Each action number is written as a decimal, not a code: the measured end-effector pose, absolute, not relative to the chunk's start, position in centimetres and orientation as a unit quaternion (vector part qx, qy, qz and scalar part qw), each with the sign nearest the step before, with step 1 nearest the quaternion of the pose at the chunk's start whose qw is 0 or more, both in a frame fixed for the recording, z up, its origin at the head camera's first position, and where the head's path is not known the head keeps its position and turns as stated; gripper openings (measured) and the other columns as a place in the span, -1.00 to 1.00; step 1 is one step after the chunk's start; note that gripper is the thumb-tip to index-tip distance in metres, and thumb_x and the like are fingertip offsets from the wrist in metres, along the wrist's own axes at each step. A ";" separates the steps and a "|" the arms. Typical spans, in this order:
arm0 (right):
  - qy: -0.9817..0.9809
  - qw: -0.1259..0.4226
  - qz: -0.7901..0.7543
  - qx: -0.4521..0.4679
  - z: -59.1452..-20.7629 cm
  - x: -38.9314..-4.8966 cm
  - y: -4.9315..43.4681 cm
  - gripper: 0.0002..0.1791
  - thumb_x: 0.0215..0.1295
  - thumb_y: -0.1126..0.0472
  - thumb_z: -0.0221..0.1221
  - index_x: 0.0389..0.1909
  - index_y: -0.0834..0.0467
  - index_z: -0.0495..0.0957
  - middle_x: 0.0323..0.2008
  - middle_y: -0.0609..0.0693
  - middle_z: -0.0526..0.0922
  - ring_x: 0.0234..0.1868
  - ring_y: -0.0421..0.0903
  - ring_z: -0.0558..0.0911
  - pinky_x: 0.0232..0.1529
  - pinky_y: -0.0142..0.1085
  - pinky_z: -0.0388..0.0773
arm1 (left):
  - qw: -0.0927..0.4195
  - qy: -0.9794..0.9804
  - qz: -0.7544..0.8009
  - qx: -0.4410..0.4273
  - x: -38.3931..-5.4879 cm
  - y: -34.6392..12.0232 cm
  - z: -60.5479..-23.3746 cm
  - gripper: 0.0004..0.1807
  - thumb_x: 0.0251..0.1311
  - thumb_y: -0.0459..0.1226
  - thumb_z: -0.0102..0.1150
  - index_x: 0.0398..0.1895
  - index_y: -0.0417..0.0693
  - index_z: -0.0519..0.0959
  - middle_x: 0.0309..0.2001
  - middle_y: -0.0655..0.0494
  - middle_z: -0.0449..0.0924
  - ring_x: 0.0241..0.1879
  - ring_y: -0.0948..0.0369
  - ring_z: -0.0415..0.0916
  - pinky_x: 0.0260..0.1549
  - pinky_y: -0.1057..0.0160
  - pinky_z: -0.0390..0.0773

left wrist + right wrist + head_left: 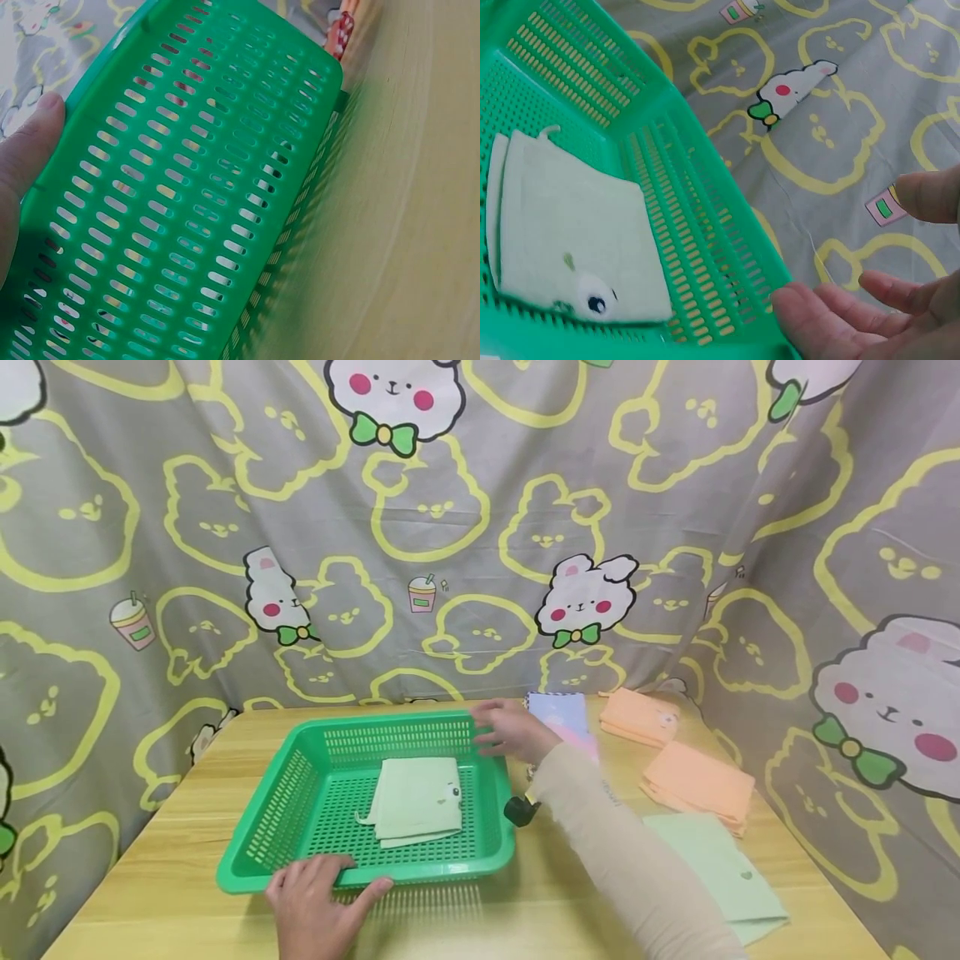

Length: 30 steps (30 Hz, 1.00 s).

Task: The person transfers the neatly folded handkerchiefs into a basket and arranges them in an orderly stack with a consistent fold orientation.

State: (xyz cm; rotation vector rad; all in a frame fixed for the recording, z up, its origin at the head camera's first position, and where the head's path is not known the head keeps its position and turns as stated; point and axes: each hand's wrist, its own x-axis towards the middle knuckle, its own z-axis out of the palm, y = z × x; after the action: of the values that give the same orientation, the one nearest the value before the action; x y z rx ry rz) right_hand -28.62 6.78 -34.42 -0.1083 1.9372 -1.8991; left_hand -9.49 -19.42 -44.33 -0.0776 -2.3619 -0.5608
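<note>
A green plastic basket (262, 835) with slotted walls stands on the table. Inside it lies a folded pale green towel (417, 802) with a small animal face and a hanging loop. My left hand (318, 902) grips the basket's front rim, its thumb on the outer side. That thumb also shows in the left wrist view, against the green wall. At the back right corner of the basket is my right hand (517, 731), fingers spread and holding nothing. In the right wrist view its fingertips (791, 304) are at the rim; contact is hard to tell.
Right of the basket lie two folded orange towels (641, 717) (699, 785), a flat pale green towel (712, 868) partly under the right forearm, and a blue and pink item (558, 714) partly behind the right arm. A patterned curtain (450, 527) hangs behind the wooden table (165, 827).
</note>
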 end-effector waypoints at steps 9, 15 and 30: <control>0.721 0.182 -0.668 -0.027 -34.6 -29.2 9.3 -0.44 0.42 0.05 0.13 0.28 0.28 0.25 0.22 0.28 0.39 0.18 0.21 0.48 0.11 -0.02 0.46 | 0.345 -0.912 -0.217 -0.029 -9.5 -19.5 -44.2 -0.44 -0.27 0.27 0.43 -0.52 0.01 0.57 -0.45 0.12 0.58 -0.34 0.00 0.42 -0.15 -0.16 0.13; 0.731 0.170 -0.661 -0.024 -35.2 -29.7 10.9 -0.42 0.42 0.06 0.11 0.28 0.31 0.23 0.24 0.30 0.36 0.23 0.24 0.43 0.18 0.01 0.39 | 0.339 -0.916 -0.215 -0.025 -9.5 -19.4 -44.3 -0.44 -0.26 0.27 0.42 -0.51 0.01 0.57 -0.44 0.12 0.59 -0.32 -0.01 0.43 -0.14 -0.17 0.13; 0.735 0.132 -0.665 0.006 -37.3 -30.3 14.5 -0.39 0.43 0.10 0.09 0.31 0.40 0.19 0.29 0.33 0.27 0.27 0.28 0.38 0.24 0.05 0.30 | 0.337 -0.916 -0.217 -0.027 -9.5 -19.4 -44.2 -0.46 -0.25 0.26 0.43 -0.52 0.02 0.57 -0.44 0.13 0.59 -0.32 -0.01 0.43 -0.13 -0.18 0.14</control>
State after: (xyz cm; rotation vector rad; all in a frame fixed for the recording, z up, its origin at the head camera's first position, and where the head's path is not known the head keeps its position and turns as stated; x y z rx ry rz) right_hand -30.33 14.48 -37.26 0.0166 2.1349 -1.9291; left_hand -9.49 -19.39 -44.24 -0.0692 -2.3877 -0.5646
